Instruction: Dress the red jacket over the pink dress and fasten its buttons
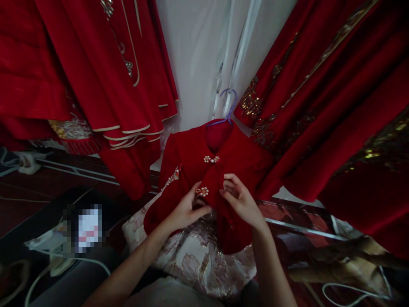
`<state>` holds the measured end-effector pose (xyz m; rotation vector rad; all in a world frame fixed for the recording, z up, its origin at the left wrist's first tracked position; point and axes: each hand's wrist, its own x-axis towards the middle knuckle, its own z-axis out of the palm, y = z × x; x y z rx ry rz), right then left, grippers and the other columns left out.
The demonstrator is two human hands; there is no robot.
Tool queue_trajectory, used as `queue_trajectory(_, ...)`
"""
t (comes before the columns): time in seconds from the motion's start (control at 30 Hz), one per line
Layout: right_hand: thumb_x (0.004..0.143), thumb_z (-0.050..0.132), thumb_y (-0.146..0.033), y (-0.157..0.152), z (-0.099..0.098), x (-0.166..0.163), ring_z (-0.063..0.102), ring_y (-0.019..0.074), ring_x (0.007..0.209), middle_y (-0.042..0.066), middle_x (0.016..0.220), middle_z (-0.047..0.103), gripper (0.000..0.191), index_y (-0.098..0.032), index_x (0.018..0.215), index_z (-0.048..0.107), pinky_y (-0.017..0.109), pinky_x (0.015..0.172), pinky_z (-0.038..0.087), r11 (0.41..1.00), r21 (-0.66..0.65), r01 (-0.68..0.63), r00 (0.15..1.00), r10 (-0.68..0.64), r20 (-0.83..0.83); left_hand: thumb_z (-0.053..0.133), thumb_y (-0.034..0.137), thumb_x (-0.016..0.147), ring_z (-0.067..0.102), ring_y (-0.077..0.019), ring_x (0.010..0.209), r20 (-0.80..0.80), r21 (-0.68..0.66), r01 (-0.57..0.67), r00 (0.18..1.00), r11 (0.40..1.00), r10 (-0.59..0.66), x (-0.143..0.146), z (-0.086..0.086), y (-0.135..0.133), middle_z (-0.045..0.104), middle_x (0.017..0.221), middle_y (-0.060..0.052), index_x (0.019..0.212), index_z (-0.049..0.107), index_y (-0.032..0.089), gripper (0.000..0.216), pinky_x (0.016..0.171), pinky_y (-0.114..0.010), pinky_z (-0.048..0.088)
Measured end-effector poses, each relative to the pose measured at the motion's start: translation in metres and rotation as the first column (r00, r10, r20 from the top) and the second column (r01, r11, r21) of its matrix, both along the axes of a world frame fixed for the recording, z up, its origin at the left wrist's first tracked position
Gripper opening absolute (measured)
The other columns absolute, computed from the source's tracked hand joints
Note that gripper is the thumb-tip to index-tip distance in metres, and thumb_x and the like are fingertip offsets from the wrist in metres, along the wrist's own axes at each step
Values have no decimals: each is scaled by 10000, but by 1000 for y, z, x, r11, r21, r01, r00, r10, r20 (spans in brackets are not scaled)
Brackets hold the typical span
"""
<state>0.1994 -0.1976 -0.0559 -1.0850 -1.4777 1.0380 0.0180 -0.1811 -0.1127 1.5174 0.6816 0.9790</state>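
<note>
left hand point(185, 209) and right hand point(240, 201) pinch the matte red jacket point(211, 175) (a pearly, flower-shaped clasp point(203, 191) sits between them).

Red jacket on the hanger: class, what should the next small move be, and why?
Perhaps ease the right hand toward the left hand, at the second pearl ornament, to close the red jacket: the upper ornament spans the front, but lower down patterned cloth shows between the edges.
</note>
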Motion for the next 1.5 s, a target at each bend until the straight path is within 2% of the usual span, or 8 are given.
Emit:
queue_trajectory(0.13, 804, 611, -285, 6, -11, -9, 607, 168, 841, 109, 1182, 541, 561, -236, 1311, 377, 310, 676, 557, 939, 203, 279, 933, -315, 174, 640, 191, 722, 613, -121, 880, 139, -170, -113, 981, 979, 138, -4, 11, 9, 620, 1106, -60, 1292, 428, 213, 608, 791, -258, 531)
queue_trajectory(0.27, 834, 594, -271, 9, -14, -22, 552, 217, 955, 123, 1135, 535, 428, -214, 1248, 499, 390, 821, 526, 828, 433, 356, 800, -509, 316, 565, 292, 809, 615, -132, 912, 141, -212, -260, 946, 942, 293, -1, 16, 11, 606, 1118, -76, 1166, 528, 178, 377, 784, -276, 563)
queue_trajectory(0.53, 830, 636, -422, 10, -30, -39, 575, 133, 655, 50, 896, 590, 409, -190, 1141, 507, 248, 535, 494, 913, 240, 328, 899, -380, 217, 670, 441, 776, 643, -116, 703, 81, -234, -284, 947, 930, 310, 3, 12, 17, 676, 859, -35, 895, 582, 145, 331, 715, -286, 566)
queue_trajectory(0.67, 844, 623, -378, 12, -31, -36, 617, 141, 710, 46, 891, 605, 302, -202, 1075, 537, 236, 557, 509, 948, 162, 273, 935, -301, 188, 643, 384, 814, 622, -123, 705, -81, -15, -231, 970, 973, 230, -11, 18, 21, 685, 794, -35, 863, 647, 142, 247, 704, -269, 518)
queue_trajectory(0.87, 814, 669, -388, 15, -16, -22, 631, 140, 729, 23, 849, 613, 260, -226, 998, 582, 241, 610, 520, 965, 132, 225, 968, -237, 85, 685, 288, 752, 527, -107, 748, -120, 406, -653, 655, 639, 746, -43, 9, 59, 567, 906, -14, 972, 566, 176, 274, 724, -258, 457)
queue_trajectory(1.0, 822, 662, -381, 15, -13, -19, 599, 115, 651, -9, 789, 583, 303, -248, 1082, 581, 227, 578, 491, 973, 138, 185, 973, -201, 115, 719, 283, 687, 529, -98, 751, -47, 228, -645, 741, 729, 670, -45, -16, 85, 523, 897, 0, 967, 453, 185, 399, 711, -245, 466)
queue_trajectory(1.17, 814, 664, -423, 18, -18, -18, 593, 106, 596, -7, 788, 600, 333, -228, 1069, 575, 219, 526, 472, 982, 52, 183, 976, -188, 112, 731, 249, 656, 528, -92, 777, 23, 161, -690, 718, 706, 696, -37, -36, 105, 536, 962, -18, 976, 466, 178, 422, 760, -260, 462)
queue_trajectory(1.5, 800, 683, -399, 19, -22, -12, 633, 131, 687, 30, 888, 639, 321, -211, 1041, 587, 195, 470, 442, 990, 12, 142, 987, -142, 73, 729, 232, 658, 587, -100, 657, 125, 27, -599, 796, 800, 592, -34, -24, 114, 634, 719, 8, 828, 584, 167, 233, 659, -232, 464)
